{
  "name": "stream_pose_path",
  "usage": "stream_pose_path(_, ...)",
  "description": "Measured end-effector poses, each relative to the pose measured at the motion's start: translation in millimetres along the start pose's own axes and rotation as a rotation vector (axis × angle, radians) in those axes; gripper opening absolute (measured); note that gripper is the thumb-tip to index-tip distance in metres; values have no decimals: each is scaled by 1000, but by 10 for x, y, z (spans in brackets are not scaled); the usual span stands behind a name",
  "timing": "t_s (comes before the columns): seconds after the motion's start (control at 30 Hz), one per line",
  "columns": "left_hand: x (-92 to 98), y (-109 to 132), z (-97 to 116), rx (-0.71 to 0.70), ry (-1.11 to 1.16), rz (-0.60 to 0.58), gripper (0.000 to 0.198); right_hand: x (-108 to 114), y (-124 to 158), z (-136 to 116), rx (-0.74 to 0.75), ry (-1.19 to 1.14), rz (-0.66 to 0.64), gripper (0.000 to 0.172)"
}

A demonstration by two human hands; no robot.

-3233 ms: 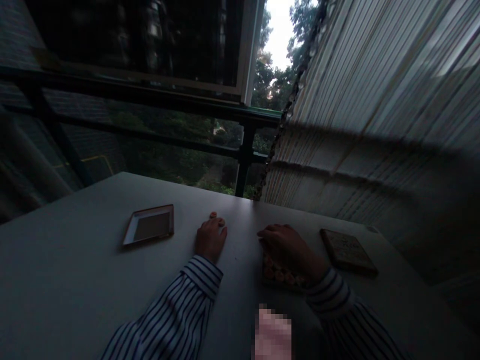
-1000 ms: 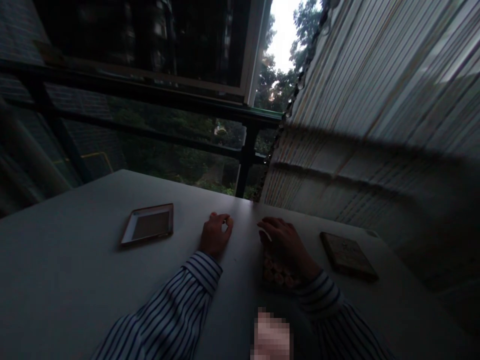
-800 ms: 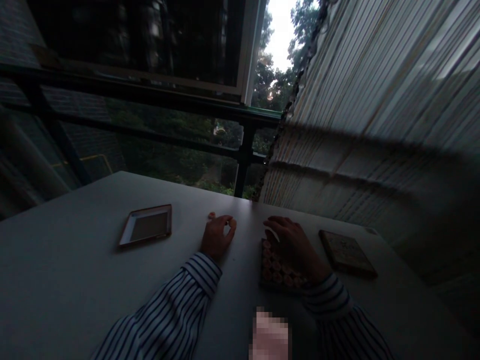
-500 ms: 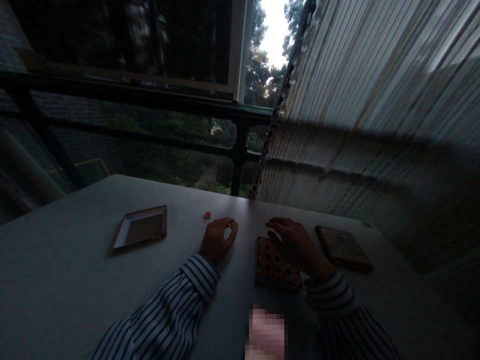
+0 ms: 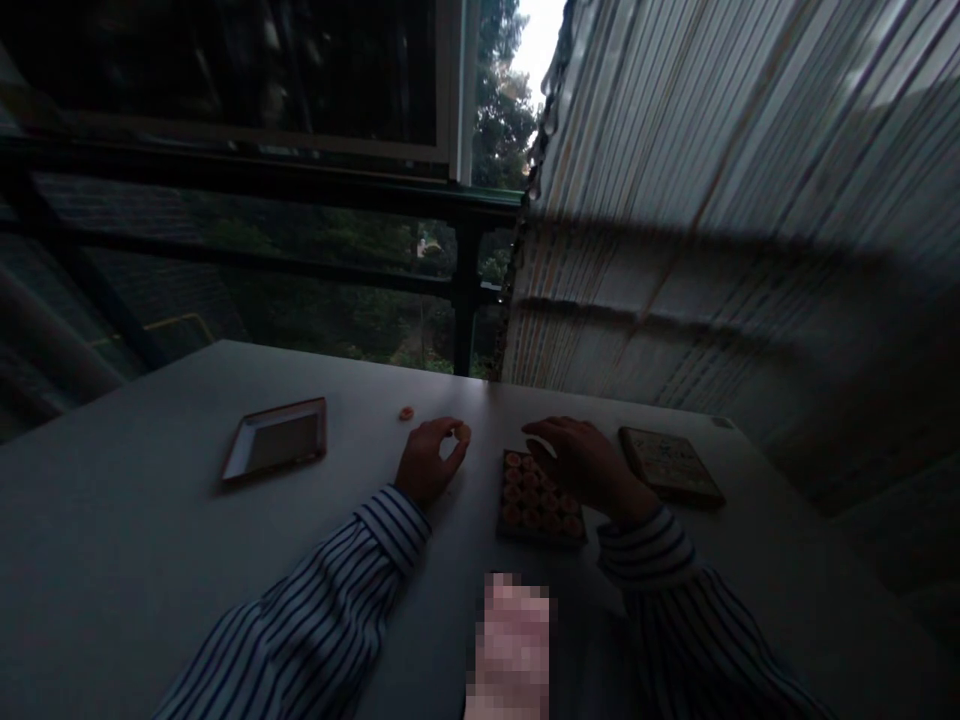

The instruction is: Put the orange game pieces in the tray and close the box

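Observation:
My left hand (image 5: 429, 462) is closed in a pinch on a small pale round game piece (image 5: 462, 434), which looks like a Chinese chess piece, held just above the table. Farther back, to the left of that hand, a single reddish round piece (image 5: 406, 413) lies flat. Several similar discs fill a dark square box (image 5: 541, 541) in rows. Over the box's far right part reaches my right hand (image 5: 589, 468), its fingers and thumb apart with nothing visible between them. It hides some of the discs. Dim light keeps the markings unreadable.
On the white table (image 5: 300, 560), a shallow tray-like lid (image 5: 321, 450) lies at the left. A flat patterned box or lid (image 5: 673, 467) lies at the right. Beyond the table's far edge are a dark railing (image 5: 465, 290) and a hanging striped curtain (image 5: 637, 200).
The camera view has shifted slightly, so everything sits a little higher and further left. My left hand still pinches the piece, and my right hand stays over the box with fingers apart.

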State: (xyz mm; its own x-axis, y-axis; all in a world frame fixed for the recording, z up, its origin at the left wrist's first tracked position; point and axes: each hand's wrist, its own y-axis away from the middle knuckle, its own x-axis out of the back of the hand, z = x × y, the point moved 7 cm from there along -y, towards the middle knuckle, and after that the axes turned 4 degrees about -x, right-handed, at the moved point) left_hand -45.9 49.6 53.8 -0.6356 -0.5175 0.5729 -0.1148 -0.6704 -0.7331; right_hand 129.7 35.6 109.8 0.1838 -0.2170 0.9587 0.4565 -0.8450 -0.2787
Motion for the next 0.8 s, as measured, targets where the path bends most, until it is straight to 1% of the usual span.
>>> stream_pose_path(0.27, -18, -36, 150, 44, 66, -5, 22, 96, 21, -6, 2, 2, 23, 28)
stream_pose_path(0.57, -190, -64, 356, 104, 196, 23, 22, 103, 27, 30, -16, 23, 40, 27)
stream_pose_path(0.8, -277, -2, 400, 113, 264, 16, 19, 76, 12, 67, -38, 45, 24, 25)
